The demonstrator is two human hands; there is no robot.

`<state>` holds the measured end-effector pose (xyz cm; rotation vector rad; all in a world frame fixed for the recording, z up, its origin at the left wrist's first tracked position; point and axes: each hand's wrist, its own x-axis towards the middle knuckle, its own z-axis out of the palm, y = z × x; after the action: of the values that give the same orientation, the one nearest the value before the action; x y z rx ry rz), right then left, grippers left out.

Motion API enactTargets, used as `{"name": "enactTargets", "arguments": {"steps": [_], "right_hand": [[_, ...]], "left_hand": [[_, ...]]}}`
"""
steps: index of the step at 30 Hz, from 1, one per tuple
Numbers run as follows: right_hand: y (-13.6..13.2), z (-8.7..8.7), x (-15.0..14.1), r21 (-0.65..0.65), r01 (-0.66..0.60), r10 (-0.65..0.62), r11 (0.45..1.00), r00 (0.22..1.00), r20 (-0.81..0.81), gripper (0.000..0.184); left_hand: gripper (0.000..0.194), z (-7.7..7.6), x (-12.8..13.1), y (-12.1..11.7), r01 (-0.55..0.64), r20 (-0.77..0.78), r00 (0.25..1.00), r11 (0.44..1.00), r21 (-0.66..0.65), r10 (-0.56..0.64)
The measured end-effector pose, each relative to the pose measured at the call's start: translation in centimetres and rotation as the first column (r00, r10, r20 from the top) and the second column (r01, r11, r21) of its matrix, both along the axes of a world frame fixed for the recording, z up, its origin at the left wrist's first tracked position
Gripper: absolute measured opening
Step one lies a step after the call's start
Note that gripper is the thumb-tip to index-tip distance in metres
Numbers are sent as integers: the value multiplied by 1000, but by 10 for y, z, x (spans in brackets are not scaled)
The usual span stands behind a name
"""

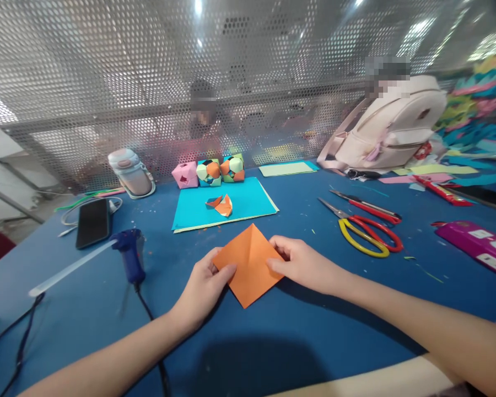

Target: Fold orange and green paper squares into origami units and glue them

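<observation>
A square of orange paper (pixel 248 267) is turned as a diamond above the blue table, with a faint crease running down from its top corner. My left hand (pixel 206 284) grips its left corner, the thumb lying on top and the fingers underneath. At the opposite corner my right hand (pixel 297 262) pinches the paper in the same way. Just beyond it, a small folded orange paper piece (pixel 221 205) rests on a stack of blue sheets (pixel 248 193). Behind the stack stand a pink paper cube (pixel 185 175) and two multicoloured paper cubes (pixel 215 171).
Scissors (pixel 361 231) and a red cutter knife (pixel 376 209) lie to the right, near a purple case (pixel 479 245). On the left are a blue glue gun (pixel 131 256) with its cord, a phone (pixel 93 223) and a bottle (pixel 130 172). A backpack (pixel 392 127) leans against the perforated metal panel (pixel 149 82).
</observation>
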<state>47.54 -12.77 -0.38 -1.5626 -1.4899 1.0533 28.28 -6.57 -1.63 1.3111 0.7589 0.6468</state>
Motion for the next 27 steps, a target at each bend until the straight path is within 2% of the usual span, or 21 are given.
{"name": "enactTargets", "arguments": {"steps": [2, 4, 7, 9, 12, 15, 20, 24, 27], "right_hand": [[1, 0, 0, 28, 28, -29, 999, 998, 46, 13], [1, 0, 1, 43, 31, -35, 999, 995, 94, 15], [2, 2, 6, 11, -14, 12, 1000, 989, 149, 13], [2, 4, 10, -26, -70, 74, 997, 981, 179, 12], [2, 5, 13, -42, -118, 125, 992, 961, 247, 13], [3, 3, 16, -26, -106, 109, 994, 937, 333, 17], [6, -6, 25, 31, -103, 80, 994, 899, 430, 31], [7, -13, 32, 177, -292, 169, 940, 848, 503, 22], [6, -16, 33, 234, -404, 219, 884, 802, 556, 15]], "left_hand": [[30, 0, 1, 0, 12, 8, 1000, 999, -43, -12], [27, 0, 1, 0, -22, -10, 1000, 1000, -15, 22], [23, 1, 2, 3, -97, -116, 987, 988, 117, 111], [20, 1, 1, 6, -89, -208, 968, 965, 247, 142], [16, 1, -1, 9, 5, -329, 930, 886, 464, 166], [16, 0, -4, 11, 104, -412, 891, 797, 594, 191], [16, 0, -7, 15, 199, -467, 861, 714, 672, 200], [14, 2, -11, 21, 340, -535, 833, 633, 695, 139], [15, 3, -13, 25, 404, -566, 819, 608, 684, 92]]}}
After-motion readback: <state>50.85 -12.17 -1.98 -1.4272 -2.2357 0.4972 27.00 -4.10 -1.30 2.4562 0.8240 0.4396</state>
